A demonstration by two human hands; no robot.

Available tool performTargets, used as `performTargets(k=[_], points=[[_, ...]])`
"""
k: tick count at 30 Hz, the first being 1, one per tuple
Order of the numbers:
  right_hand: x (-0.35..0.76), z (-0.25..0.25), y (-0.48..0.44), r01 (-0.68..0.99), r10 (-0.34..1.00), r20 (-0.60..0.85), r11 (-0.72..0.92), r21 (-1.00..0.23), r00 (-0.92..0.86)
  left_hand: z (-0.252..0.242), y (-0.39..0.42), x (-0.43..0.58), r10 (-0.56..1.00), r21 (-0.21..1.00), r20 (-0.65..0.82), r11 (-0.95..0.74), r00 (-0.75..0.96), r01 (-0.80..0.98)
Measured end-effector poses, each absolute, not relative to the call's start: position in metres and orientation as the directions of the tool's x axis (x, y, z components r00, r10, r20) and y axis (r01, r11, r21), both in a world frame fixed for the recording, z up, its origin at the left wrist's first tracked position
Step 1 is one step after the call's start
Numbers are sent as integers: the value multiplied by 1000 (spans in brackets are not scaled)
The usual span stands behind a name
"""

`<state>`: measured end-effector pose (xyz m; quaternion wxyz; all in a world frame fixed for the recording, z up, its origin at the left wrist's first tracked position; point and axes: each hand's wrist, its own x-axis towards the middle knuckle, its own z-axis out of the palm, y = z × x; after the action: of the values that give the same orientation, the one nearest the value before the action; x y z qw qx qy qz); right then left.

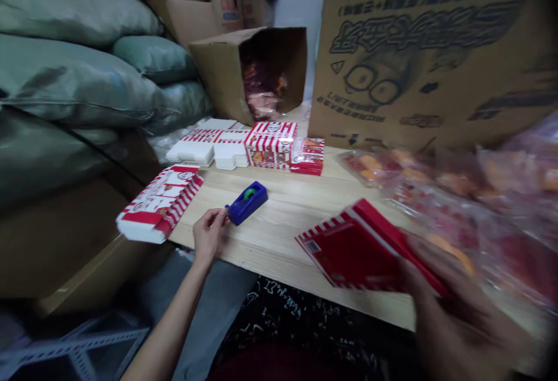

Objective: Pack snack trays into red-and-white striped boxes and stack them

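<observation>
Beside the blue tape dispenser on the surface | left grip: fingertips pinched together at its left end, anything between too small to tell | right grip: closed round red carton, right of dispenser | risk: hard tug could drag dispenser; squeezing could crease carton

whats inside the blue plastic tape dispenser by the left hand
A round green core shows in the top of the blue plastic tape dispenser, by the left hand. Its lower part is hidden by the dispenser's side.
</observation>
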<state>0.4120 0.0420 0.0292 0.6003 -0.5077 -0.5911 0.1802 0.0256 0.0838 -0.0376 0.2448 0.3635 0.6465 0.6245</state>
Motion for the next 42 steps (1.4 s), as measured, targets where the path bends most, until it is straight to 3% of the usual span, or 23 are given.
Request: performTargets(k=[4, 8, 14, 19, 24, 29, 31, 33, 35, 37, 40, 42], points=[[390, 30, 61, 399, 790, 609, 537, -743, 70, 18, 68, 119, 877, 987, 163, -146, -453, 73], [382, 22, 64, 398, 800, 599, 563, -725, -39, 59, 59, 205, 972, 967, 146, -179, -186, -179], [381, 26, 65, 434, 782, 622, 573, -695, -37, 52, 77, 240, 994, 931, 7, -45, -105, -363], [386, 33, 73, 413, 779, 589, 618, -669, -213, 41, 87, 232, 999, 917, -43, 47, 20, -396], [392, 48, 74, 444, 783, 562, 617, -649, -267, 24, 102, 218, 996, 977, 48, -32, 72, -211], [409, 57, 70, 653, 770, 518, 614, -444, -372, 3, 92, 205, 956, 954, 257, -274, 138, 123], [414, 62, 78, 683, 735, 578, 626, -377, -354, 0, 85, 183, 940, 901, 334, -340, 68, 268], [414, 66, 100, 707, 671, 679, 633, -316, -297, 3, 82, 141, 889, 811, 441, -339, -118, 476], [407, 66, 138, 704, 573, 772, 667, -244, -276, 9, 87, 78, 739, 651, 598, -224, -309, 725], [394, 56, 189, 686, 473, 833, 709, -165, -289, 12, 96, 5, 644, 448, 675, 32, -361, 894], [368, 31, 271, 687, 368, 865, 726, -38, -340, 4, 103, -95, 648, 296, 547, 443, -530, 846], [351, 12, 316, 669, 359, 843, 744, 2, -401, -12, 101, -143, 725, 252, 371, 523, -581, 814]])
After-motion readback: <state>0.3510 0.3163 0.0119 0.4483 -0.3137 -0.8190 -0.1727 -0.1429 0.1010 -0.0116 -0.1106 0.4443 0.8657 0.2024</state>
